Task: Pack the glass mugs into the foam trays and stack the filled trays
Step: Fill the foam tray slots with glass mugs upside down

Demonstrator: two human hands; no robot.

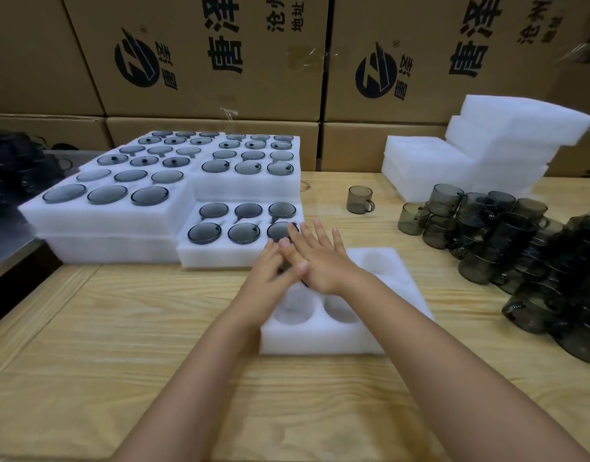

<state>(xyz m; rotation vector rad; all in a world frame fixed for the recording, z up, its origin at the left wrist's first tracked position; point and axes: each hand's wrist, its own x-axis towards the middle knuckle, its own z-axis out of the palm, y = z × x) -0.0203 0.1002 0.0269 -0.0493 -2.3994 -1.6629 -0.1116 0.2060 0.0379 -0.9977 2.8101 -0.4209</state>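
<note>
Printed cardboard cartons [200, 61] fill the upper frame like a wall; a pale wooden table [87, 345] spans the lower frame.

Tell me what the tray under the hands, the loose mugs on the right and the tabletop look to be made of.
Tray: white foam, matte and slightly fuzzy, with soft-edged round pockets.
Loose mugs: smoky grey glass by the look, see-through and glossy; clear plastic cannot be ruled out from sight alone.
Tabletop: pale wood, probably pine, with visible grain and plank seams and a light sheen.

smoky glass mugs [507, 235] heaped beside white foam tray [323, 335].
</note>
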